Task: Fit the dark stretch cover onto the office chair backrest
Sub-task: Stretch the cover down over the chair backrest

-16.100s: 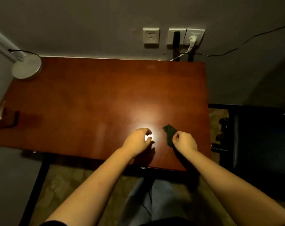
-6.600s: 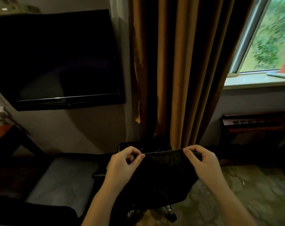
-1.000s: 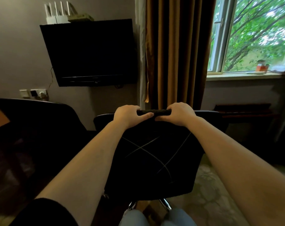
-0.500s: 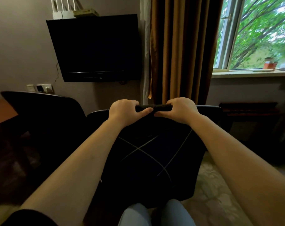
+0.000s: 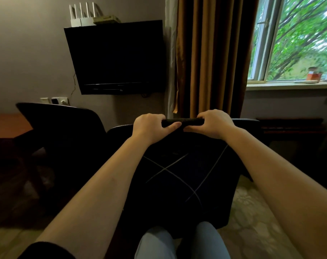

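Grip is looking firm — left hand (image 5: 149,128) and right hand (image 5: 215,126) are each curling tight round the bunched stretch cover (image 5: 188,122), thumbs tucking underneath. That roll is sitting right at the backrest (image 5: 185,176) top rim, centred — probably so the opening is catching both corners evenly when it's stretching outward.

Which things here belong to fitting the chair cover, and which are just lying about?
Belong: dark cover, gripped by left hand and right hand; chair backrest.
Lying about: television, curtain, white router, second chair.
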Action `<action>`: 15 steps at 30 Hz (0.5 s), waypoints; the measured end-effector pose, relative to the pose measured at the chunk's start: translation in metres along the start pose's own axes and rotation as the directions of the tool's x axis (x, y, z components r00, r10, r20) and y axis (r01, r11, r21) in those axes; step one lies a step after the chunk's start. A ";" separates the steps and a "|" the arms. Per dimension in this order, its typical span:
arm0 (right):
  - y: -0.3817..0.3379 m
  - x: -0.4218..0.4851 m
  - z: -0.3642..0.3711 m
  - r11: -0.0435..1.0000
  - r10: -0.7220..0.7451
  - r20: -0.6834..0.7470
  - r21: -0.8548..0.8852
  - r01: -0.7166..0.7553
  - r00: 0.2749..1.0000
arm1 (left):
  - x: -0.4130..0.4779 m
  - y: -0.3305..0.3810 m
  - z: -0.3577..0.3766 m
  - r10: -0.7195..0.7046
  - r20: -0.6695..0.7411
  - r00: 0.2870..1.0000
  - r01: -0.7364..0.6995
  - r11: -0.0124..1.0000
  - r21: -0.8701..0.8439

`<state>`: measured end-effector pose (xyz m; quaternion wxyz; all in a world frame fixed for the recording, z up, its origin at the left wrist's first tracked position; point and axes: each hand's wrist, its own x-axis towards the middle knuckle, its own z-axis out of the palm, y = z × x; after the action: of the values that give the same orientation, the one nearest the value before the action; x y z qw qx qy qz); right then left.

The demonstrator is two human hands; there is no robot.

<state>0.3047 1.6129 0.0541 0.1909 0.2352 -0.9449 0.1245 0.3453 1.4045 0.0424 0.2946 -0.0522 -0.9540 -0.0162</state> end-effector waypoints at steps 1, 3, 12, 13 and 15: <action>0.003 -0.002 -0.002 1.000 0.003 -0.005 0.006 -0.003 1.000 | 0.000 0.004 -0.001 0.009 -0.001 1.000 -0.009 1.000 -0.001; 0.009 -0.006 -0.005 1.000 0.004 -0.025 0.002 -0.004 1.000 | 0.000 0.011 0.000 0.025 -0.008 1.000 -0.025 1.000 -0.003; 0.029 -0.019 -0.011 0.997 -0.042 -0.090 -0.063 0.036 0.995 | 0.003 0.026 0.006 0.095 -0.079 0.992 -0.097 0.995 -0.025; 0.032 -0.021 -0.011 0.996 -0.040 -0.101 -0.078 0.033 0.994 | 0.005 0.027 0.007 0.106 -0.086 0.991 -0.109 0.994 -0.030; 0.038 -0.025 -0.013 0.994 -0.035 -0.117 -0.104 0.022 0.992 | 0.007 0.032 0.010 0.129 -0.090 0.988 -0.133 0.990 -0.036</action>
<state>0.3101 1.6596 0.0498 0.2605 0.2307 -0.9335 0.0870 0.3373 1.4375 0.0385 0.3352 -0.1204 -0.9342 -0.0192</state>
